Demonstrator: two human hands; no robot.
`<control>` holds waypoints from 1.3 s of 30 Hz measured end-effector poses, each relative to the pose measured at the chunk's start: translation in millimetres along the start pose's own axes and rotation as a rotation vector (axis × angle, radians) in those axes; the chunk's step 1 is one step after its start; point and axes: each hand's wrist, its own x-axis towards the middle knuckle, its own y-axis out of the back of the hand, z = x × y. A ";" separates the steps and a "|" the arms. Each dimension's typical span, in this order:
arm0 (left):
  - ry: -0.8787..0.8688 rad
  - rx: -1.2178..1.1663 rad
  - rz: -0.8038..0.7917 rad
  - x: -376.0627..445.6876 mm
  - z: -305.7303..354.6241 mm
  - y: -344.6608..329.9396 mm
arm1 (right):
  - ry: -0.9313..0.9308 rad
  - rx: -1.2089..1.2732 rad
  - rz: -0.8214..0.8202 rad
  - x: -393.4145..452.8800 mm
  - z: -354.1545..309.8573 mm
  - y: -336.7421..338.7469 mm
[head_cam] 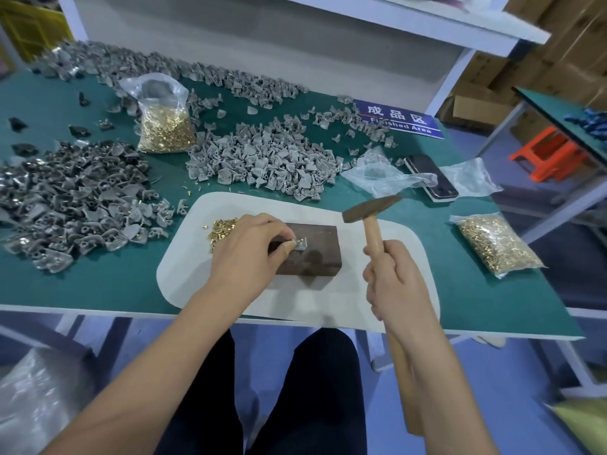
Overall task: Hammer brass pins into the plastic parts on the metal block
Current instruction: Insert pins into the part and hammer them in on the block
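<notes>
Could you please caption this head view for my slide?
Left hand pinches plastic part on metal block; right hand holds hammer raised.

Your metal block [308, 249] lies on the mat [377, 290] at the table's [98, 284] near edge; loose pins [220, 229] lie left of it, heaped plastic parts [262, 159] behind, a pin bag [497, 244] to your right, another bag [163, 126] behind-left.
</notes>
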 end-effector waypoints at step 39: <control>-0.041 0.121 0.027 6.0 -5.3 2.3 | 0.268 -0.576 0.010 -20.1 -24.3 -32.2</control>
